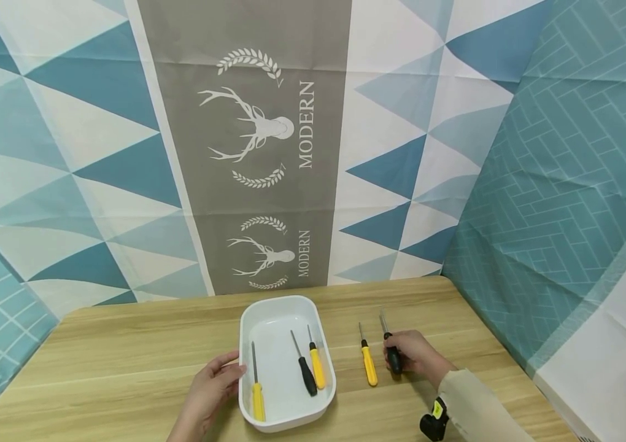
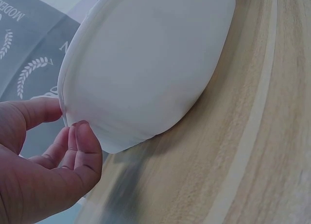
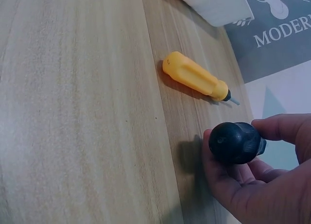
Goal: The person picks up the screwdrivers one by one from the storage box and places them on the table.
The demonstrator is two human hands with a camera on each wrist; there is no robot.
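My right hand grips a black-handled screwdriver by its handle, its shaft pointing toward the back of the table. To its left a yellow-handled screwdriver lies on the wood, apart from the hand. A white tray stands left of both. Its left rim is pinched between the thumb and fingers of my left hand. Inside the tray lie a long yellow screwdriver at the left, a black screwdriver and a second yellow screwdriver side by side at the right.
The wooden table reaches back to a patterned cloth hanging behind it. A teal cloth hangs along the right edge. A black strap device sits at the right wrist.
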